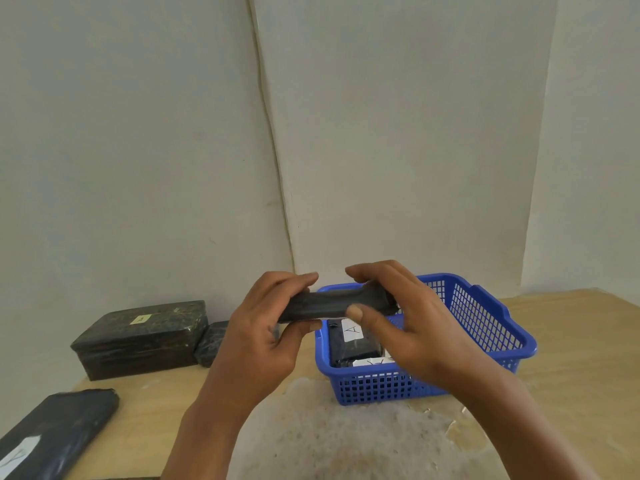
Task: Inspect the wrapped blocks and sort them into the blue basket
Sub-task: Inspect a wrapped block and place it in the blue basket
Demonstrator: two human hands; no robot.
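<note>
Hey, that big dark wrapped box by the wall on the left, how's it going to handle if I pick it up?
The big wrapped box looks rigid, with crisp edges. Its glossy wrap may be slippery, so use both hands. It sits flat and broad on the table, so it probably won't roll or tip. Its weight can't be judged.

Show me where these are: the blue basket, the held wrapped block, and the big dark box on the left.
blue basket (491, 317): head view, right mesh wall.
held wrapped block (329, 304): head view, middle, between the hands.
big dark box (138, 344): head view, front face.
</note>
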